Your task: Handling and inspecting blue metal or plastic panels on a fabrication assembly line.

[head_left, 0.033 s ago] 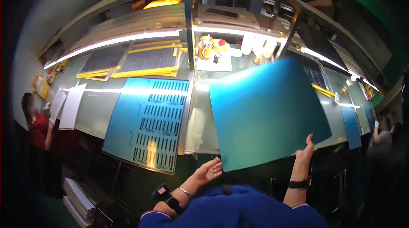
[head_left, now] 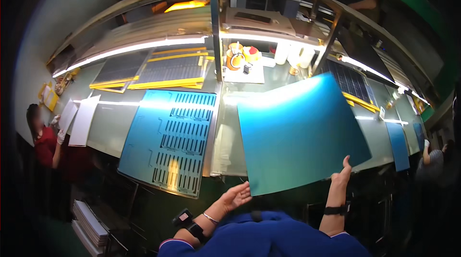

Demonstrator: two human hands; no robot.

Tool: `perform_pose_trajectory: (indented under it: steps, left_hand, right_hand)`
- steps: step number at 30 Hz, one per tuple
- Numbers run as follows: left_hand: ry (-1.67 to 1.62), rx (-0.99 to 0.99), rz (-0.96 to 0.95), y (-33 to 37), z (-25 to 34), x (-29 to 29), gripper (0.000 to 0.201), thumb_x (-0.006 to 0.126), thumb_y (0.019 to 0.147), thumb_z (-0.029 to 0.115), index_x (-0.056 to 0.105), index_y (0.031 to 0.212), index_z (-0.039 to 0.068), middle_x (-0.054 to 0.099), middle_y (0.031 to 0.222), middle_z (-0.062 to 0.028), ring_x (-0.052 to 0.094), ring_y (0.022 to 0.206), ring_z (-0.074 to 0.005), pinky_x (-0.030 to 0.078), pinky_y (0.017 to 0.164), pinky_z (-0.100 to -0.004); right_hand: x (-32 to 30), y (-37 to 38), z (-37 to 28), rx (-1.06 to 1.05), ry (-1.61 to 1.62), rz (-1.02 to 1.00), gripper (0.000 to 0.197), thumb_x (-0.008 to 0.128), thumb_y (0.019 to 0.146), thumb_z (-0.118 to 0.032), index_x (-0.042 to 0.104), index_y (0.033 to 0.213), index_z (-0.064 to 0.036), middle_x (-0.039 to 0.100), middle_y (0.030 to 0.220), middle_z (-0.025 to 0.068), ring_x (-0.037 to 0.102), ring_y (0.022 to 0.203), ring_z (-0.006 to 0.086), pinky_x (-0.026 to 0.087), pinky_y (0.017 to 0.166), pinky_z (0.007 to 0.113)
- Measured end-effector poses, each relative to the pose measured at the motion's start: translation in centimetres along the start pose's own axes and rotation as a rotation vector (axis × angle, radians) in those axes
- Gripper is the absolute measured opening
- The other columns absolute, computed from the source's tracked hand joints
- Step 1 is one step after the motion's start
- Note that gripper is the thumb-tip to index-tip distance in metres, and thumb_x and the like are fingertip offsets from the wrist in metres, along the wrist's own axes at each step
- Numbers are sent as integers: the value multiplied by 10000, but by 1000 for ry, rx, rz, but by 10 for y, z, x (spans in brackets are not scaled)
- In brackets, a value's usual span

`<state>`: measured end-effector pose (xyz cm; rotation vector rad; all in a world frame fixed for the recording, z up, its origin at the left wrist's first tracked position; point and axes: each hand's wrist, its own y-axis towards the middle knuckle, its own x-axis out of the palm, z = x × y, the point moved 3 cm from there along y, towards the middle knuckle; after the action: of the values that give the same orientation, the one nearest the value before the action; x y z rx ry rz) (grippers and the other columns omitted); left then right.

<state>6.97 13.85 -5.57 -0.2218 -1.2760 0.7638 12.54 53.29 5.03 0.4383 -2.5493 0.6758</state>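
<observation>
A large plain blue-green sheet (head_left: 302,137) is tilted in front of me, its top face shiny toward the far edge. My right hand (head_left: 342,173) grips its near edge on the right, thumb on top, other fingers hidden underneath. At the near left corner, my left hand (head_left: 236,196) has its fingers stretched out, the tips against the sheet's edge. Left of it lies a blue panel (head_left: 165,142) with rows of dark slots and printed lines, flat on the pale glass-like worktop (head_left: 108,130).
Yellow-edged dark panels (head_left: 168,70) lie at the back left, more (head_left: 354,84) at the back right. A metal post (head_left: 217,36) and lit shelf stand behind. Orange containers (head_left: 236,60) sit on a white sheet. A co-worker (head_left: 45,142) in red handles white boards at far left.
The sheet's far edge has dipped slightly toward me. Both hands keep nearly the same places, and the whole view has shifted a little.
</observation>
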Motion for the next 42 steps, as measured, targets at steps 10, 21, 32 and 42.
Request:
perform_pose_trajectory:
  steps: [10, 21, 32, 42]
  left_hand:
    - [311, 164, 360, -28, 32, 14, 189, 703, 799, 139, 645, 948, 38, 644, 940, -26, 610, 818, -116, 525, 682, -223]
    - [1465, 544, 861, -69, 69, 12, 353, 696, 779, 297, 665, 1012, 34, 674, 757, -109, 644, 675, -212, 514, 650, -306]
    - [1912, 605, 952, -160, 65, -59, 927, 826, 564, 271, 373, 1332, 17, 326, 1394, -212, 299, 1307, -357, 257, 1076, -429]
    - [1882, 765, 914, -172, 71, -78, 788, 803, 615, 234, 445, 1287, 31, 360, 1381, -198, 320, 1299, -344, 267, 1076, -427]
  right_hand:
    - [-74, 26, 88, 327, -67, 216, 417, 547, 907, -347, 515, 1187, -39, 541, 1201, 87, 528, 1088, 287, 392, 944, 507]
    - [-98, 5, 65, -24, -740, 326, 408, 628, 833, -119, 482, 1190, 15, 535, 910, 66, 548, 725, 144, 464, 594, 253]
    - [11, -82, 116, 60, -588, -274, 384, 580, 814, 15, 486, 1185, -9, 454, 1106, 91, 499, 970, 162, 479, 802, 274]
    - [59, -151, 175, 304, -679, -552, 335, 594, 823, 0, 495, 1142, 22, 505, 1050, 92, 546, 907, 156, 503, 784, 272]
